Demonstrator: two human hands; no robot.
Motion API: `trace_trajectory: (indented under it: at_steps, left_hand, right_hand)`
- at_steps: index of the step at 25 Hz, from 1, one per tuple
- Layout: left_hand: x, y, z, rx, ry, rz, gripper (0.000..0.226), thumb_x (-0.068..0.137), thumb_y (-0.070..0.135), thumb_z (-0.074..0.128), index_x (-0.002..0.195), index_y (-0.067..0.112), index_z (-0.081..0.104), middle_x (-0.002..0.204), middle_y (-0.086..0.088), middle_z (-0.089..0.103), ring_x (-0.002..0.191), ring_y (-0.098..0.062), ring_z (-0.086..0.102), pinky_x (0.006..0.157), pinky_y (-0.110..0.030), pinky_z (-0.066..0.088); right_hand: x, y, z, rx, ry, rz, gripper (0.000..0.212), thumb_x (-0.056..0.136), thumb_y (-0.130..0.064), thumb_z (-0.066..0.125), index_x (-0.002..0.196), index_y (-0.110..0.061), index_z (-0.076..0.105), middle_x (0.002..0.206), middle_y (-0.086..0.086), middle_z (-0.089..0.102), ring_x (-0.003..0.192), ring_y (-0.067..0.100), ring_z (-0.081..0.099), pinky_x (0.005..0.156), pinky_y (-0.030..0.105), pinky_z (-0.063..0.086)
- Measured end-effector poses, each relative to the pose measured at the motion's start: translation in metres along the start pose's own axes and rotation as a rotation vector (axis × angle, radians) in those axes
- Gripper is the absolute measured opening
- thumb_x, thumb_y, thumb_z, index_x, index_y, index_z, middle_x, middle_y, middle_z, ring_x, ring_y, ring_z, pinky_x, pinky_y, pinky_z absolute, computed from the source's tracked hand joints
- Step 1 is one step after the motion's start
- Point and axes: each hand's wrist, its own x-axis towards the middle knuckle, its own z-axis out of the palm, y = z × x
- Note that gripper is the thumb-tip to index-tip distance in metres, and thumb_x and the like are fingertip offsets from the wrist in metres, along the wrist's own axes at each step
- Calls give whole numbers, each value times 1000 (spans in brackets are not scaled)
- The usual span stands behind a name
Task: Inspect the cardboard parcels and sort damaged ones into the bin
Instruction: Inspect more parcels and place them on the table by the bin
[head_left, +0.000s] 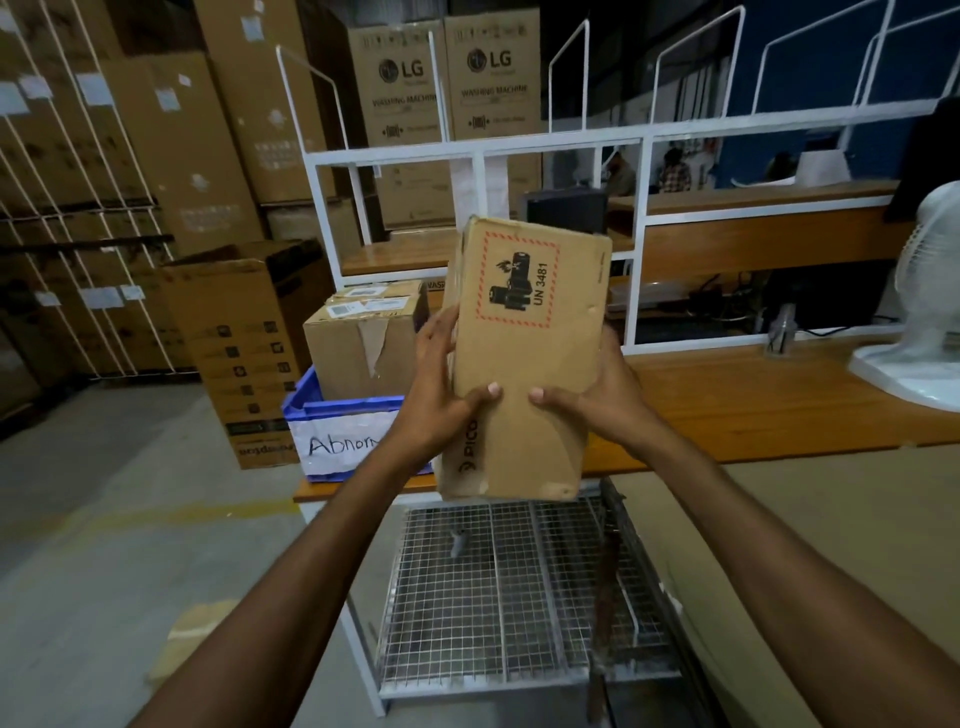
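A tall brown cardboard parcel (524, 364), printed with a red-bordered UN 3481 battery mark, is held upright in the air just right of the blue plastic bin (311, 410) labelled "Abnorm…". The left hand (441, 395) and right hand (587, 400) grasp its long edges, thumbs on the front and fingers (441, 325) wrapped round the sides (the right hand's are hidden behind), leaving the face open to view. Dented lower corners, likely a fault, point toward the bin, where a taped brown carton (363, 343) sits.

Two hands here, a left hand (441, 395) and a right hand (597, 400), round one held parcel (524, 374). One blue bin (311, 410) to the left, one taped parcel (353, 353) in it. Two LG cartons (400, 88) (493, 78) far back, one white fan (930, 291) at the right, one wire cage (519, 587) near
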Motion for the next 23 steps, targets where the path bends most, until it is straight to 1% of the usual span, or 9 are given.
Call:
trace_trajectory:
  at_steps: [3,7,10,13,15,17,18,20,23]
  left_hand:
    - [-7,7,-2,-148,-11,-89,73,94,43,75,152,32,30,155,5,45,140,-14,51,112,-53,50]
    - [0,44,-8,-328,71,-284,57,104,70,30,148,38,47,144,3,60,130,-21,58,104,-51,49]
    - [7,62,-19,-415,112,-380,64,102,74,11,117,44,65,95,7,80,99,-18,73,91,-47,57]
    - [13,67,-25,-395,103,-401,57,104,73,21,119,39,63,101,-2,77,100,-26,73,82,-43,58]
    - [13,63,-25,-381,82,-396,37,109,56,34,115,31,61,107,-8,74,104,-31,73,86,-43,59]
    - [10,54,-21,-384,49,-379,17,109,40,45,112,28,57,114,-7,73,103,-28,75,91,-43,59]
    - [7,49,-19,-390,48,-377,11,108,34,50,115,27,55,120,-6,72,104,-26,75,93,-42,60]
    - [4,40,-16,-379,27,-375,31,105,27,57,135,25,50,132,-4,68,110,-22,74,98,-41,60]
    - [0,27,-13,-363,-61,-362,64,102,18,62,159,31,35,138,0,65,123,-19,68,104,-45,57]
  right_hand:
    - [-14,7,9,-27,37,-4,95,68,-35,97,130,-30,26,118,-19,55,118,15,59,96,43,56]
    - [-14,4,13,-49,49,-44,91,68,-21,97,125,-30,26,125,-12,53,118,14,57,94,38,55]
    - [-16,2,11,-124,50,-92,90,71,-25,96,127,-34,26,128,-10,53,117,14,56,91,35,54]
    - [-24,4,13,-165,34,-109,93,72,-32,94,132,-34,24,128,-13,50,118,12,55,97,40,56]
    - [-26,-3,8,5,-30,-77,97,71,-58,88,138,-34,22,128,-18,52,114,4,60,97,36,56]
    - [-23,-16,-2,240,-67,-29,104,67,-91,62,146,-33,25,126,-23,54,107,-9,62,90,29,57]
    - [-21,-22,-7,310,-74,2,102,71,-96,48,149,-33,29,125,-22,54,107,-9,60,89,30,56]
    - [-13,-29,-14,372,-82,85,85,84,-86,44,147,-30,37,125,-14,56,111,0,59,88,36,53]
    - [-7,-25,-17,327,-68,112,63,88,-58,64,137,-25,43,121,-5,59,112,16,61,81,36,48]
